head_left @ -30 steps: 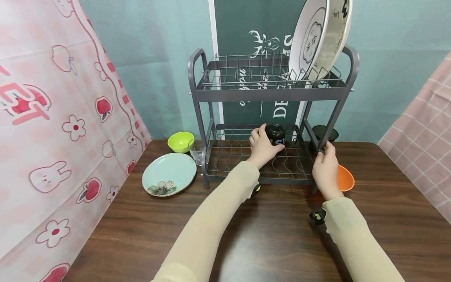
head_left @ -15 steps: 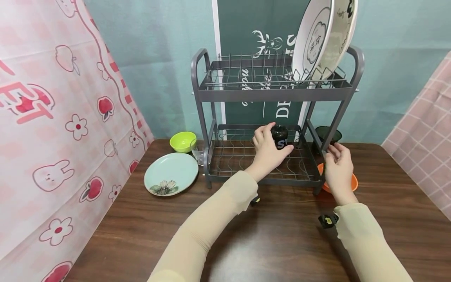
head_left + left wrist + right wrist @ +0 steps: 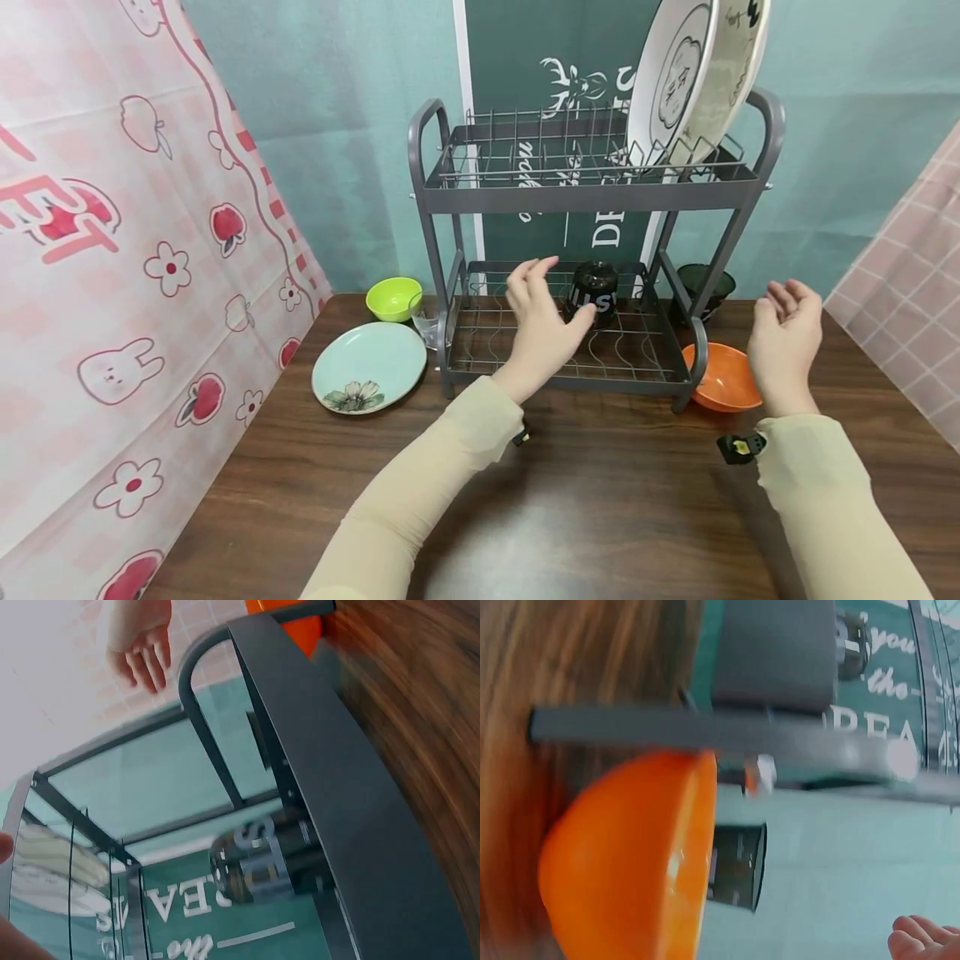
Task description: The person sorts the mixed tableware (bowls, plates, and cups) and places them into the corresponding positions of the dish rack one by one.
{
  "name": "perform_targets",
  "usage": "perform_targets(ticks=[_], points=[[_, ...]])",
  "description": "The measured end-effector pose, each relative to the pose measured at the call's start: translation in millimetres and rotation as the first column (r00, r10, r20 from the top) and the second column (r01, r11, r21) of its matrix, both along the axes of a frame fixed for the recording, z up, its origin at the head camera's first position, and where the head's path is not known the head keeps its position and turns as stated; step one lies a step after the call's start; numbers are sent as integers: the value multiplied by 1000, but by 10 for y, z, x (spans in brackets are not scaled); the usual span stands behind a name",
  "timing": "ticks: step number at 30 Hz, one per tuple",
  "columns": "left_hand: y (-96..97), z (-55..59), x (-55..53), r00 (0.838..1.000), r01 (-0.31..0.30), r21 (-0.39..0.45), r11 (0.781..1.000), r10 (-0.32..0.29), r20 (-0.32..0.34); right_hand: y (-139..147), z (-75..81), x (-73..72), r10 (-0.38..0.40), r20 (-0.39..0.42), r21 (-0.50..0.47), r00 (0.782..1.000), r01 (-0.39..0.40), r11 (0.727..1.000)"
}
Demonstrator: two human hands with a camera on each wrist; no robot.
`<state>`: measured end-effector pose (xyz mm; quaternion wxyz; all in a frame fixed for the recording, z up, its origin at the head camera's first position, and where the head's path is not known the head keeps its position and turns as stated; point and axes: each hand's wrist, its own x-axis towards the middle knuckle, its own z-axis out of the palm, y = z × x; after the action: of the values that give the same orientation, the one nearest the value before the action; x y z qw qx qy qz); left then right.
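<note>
One bare left hand (image 3: 542, 333) stood at the frame's centre, fingers spread, thumb apart, beside a glossy black cup (image 3: 596, 292) with pale lettering, set on the lower tier of a two-tier grey metal rack (image 3: 585, 198). Drawing that hand straight out, fingers wide, seemed best, to avoid nudging the cup. At centre right lay a round orange bowl (image 3: 723, 379); right of it, the bare right hand (image 3: 787, 350) hung holding nothing, fingers loosely bent. Half a second earlier, the left fingers bracketed the cup and the right hand was against the rack's right post; both had since moved away.
</note>
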<state>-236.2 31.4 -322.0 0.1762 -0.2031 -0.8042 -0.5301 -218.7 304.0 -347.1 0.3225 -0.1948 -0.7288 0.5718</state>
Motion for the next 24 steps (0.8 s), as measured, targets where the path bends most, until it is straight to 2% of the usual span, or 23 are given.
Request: perform_targets(ticks=[2,5,9,12,16,19,21,24], points=[[-90,-19,-13,998,-51,32,998,52,-34,82,43,-19,-9,8,-34,1000,10,999],[-240,-44,-58,986,-124,105,987,134,-97,184,79,-46,5,30,-84,1000,-3,996],[-449,-72,-142,958,-199,188,962,231,-167,278,66,-101,25,77,-105,997,-16,994],[-593,-90,-209,935,-254,243,936,302,-185,330,38,-149,31,143,-58,989,-23,998],[-743,-105,-295,915,-298,313,902,363,-173,389,6,-227,61,239,6,969,-65,998],[-816,-123,-368,912,-316,345,884,384,-147,437,-7,-290,105,295,28,950,-118,993],[-848,-142,-423,914,-335,347,876,392,-107,472,-11,-326,127,328,44,936,-149,988],[-881,-160,-490,935,-329,354,876,355,-11,521,-14,-369,135,375,82,917,-179,980]])
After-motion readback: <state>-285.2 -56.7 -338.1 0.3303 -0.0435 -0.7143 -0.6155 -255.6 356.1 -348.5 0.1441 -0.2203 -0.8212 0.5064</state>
